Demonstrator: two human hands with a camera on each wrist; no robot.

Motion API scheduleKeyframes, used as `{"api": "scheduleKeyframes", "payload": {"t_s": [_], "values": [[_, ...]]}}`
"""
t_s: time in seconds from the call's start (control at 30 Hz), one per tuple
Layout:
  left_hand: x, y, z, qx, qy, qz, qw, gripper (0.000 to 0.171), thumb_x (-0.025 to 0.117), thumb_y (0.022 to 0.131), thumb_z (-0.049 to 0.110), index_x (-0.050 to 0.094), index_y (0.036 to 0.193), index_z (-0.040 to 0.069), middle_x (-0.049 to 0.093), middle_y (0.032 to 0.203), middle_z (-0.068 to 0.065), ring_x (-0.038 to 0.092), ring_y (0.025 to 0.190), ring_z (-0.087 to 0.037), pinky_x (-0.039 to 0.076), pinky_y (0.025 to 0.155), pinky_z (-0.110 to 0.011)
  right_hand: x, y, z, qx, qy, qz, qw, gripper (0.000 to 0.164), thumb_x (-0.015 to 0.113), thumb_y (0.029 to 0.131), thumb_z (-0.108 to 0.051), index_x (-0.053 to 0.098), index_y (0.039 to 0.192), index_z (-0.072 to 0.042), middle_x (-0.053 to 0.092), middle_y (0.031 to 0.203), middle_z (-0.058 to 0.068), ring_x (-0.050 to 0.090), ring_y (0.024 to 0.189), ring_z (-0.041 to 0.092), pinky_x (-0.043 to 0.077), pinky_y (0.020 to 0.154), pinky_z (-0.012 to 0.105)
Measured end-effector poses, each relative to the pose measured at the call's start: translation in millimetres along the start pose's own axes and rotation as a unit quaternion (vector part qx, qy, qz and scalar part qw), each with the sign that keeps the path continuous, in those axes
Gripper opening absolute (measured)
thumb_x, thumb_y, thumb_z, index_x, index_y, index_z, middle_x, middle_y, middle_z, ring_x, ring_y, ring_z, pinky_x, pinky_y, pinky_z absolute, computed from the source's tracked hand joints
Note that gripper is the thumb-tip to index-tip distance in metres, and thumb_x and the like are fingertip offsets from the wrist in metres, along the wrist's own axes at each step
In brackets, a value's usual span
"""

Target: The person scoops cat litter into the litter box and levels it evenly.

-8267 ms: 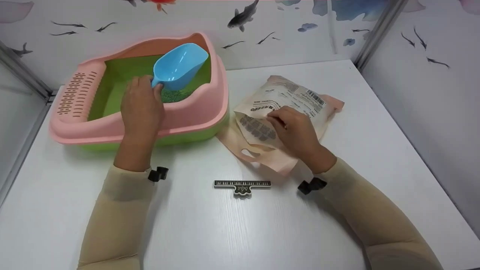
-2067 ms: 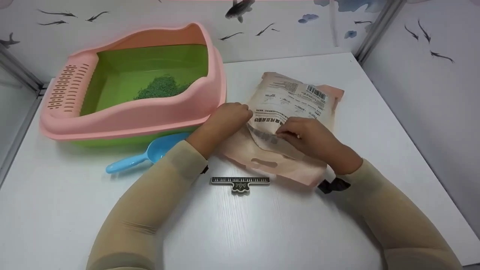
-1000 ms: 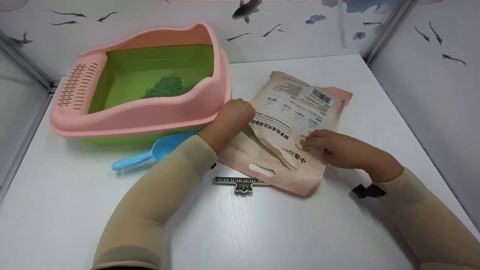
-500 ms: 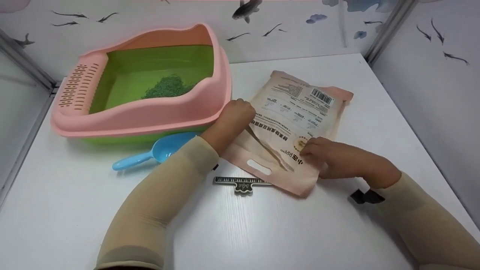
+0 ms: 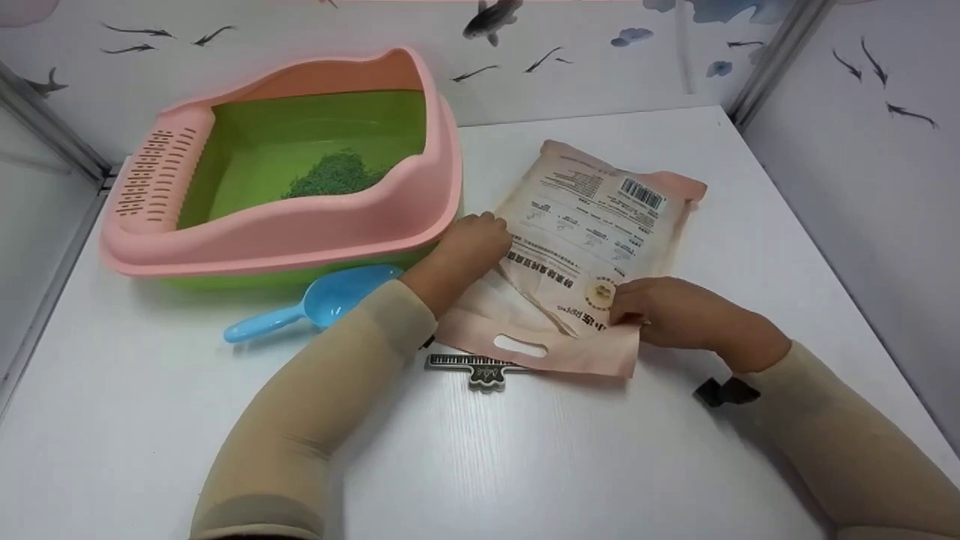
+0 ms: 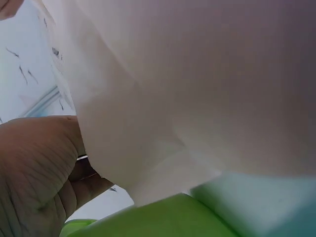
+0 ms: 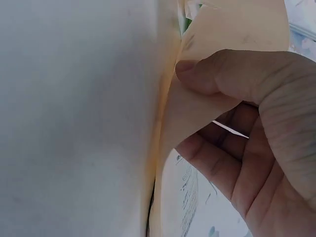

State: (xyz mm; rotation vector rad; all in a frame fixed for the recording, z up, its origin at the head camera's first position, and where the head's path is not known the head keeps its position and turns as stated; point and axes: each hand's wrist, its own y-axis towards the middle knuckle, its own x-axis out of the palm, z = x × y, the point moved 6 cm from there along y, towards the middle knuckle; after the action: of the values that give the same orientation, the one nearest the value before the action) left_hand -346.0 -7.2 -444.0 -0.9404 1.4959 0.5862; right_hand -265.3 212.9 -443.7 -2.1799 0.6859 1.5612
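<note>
In the head view, a pale pink cat litter bag (image 5: 592, 217) with printed text and a barcode lies flat on the table, its slit mouth and handle cutout toward me. My left hand (image 5: 469, 247) grips the bag's left edge beside the mouth; in the left wrist view the bag's sheet (image 6: 148, 123) hides part of the fingers. On the opposite edge, my right hand (image 5: 667, 311) pinches the film, with the thumb (image 7: 200, 79) on one face in the right wrist view. A black-and-white piano-key clip (image 5: 486, 373) lies partly under the bag's near edge.
A pink-rimmed green litter box (image 5: 300, 240) stands at the back left, with a small heap of green litter (image 5: 334, 174) inside. In front of it rests a blue scoop (image 5: 330, 300), partly behind my left forearm. Patterned walls enclose the table's back and right side.
The left hand has set the scoop down and taken the bag's left edge. My right hand has moved from the lifted flap to the right edge; the mouth now lies flatter, over the clip.
</note>
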Motion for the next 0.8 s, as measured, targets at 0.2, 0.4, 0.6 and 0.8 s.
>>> {"api": "scheduleKeyframes", "payload": {"t_s": [0.2, 0.4, 0.6, 0.8], "values": [[0.3, 0.5, -2.2, -0.016, -0.017, -0.012, 0.9997, 0.025, 0.058, 0.104, 0.007, 0.072, 0.124, 0.004, 0.073, 0.119, -0.013, 0.068, 0.11, -0.029, 0.058, 0.096, -0.043, 2.8, 0.6, 7.2, 0.033, 0.033, -0.017, 0.999, 0.023, 0.077, 0.089, 0.0, 0.078, 0.099, -0.02, 0.072, 0.093, -0.006, 0.059, 0.081, 0.007, 0.056, 0.075, 0.028], [1.6, 3.8, -3.4, -0.032, -0.035, -0.025, 0.9986, 0.024, 0.06, 0.103, 0.008, 0.073, 0.122, 0.003, 0.074, 0.117, -0.014, 0.069, 0.109, -0.029, 0.059, 0.096, -0.044, 1.4, -3.0, 19.1, 0.059, 0.087, -0.012, 0.994, 0.021, 0.079, 0.088, -0.004, 0.078, 0.092, -0.024, 0.071, 0.086, -0.01, 0.059, 0.075, 0.006, 0.052, 0.07, 0.023], [-0.4, 4.3, -5.0, -0.049, -0.071, -0.043, 0.9954, 0.021, 0.057, 0.104, 0.005, 0.072, 0.117, 0.001, 0.074, 0.115, -0.017, 0.071, 0.106, -0.03, 0.059, 0.094, -0.046, -3.7, -12.6, 44.2, 0.114, 0.161, -0.011, 0.98, 0.013, 0.078, 0.091, -0.01, 0.077, 0.091, -0.022, 0.07, 0.084, -0.007, 0.059, 0.073, 0.008, 0.05, 0.066, 0.022], [-1.5, -0.6, -5.2, -0.055, -0.115, -0.069, 0.9894, 0.024, 0.051, 0.107, 0.008, 0.069, 0.12, 0.0, 0.072, 0.121, -0.018, 0.07, 0.11, -0.03, 0.057, 0.098, -0.046, -10.5, -26.9, 70.7, 0.179, 0.232, 0.004, 0.956, 0.016, 0.077, 0.094, -0.018, 0.077, 0.11, -0.017, 0.074, 0.104, 0.002, 0.059, 0.082, 0.012, 0.05, 0.071, 0.022]]}}
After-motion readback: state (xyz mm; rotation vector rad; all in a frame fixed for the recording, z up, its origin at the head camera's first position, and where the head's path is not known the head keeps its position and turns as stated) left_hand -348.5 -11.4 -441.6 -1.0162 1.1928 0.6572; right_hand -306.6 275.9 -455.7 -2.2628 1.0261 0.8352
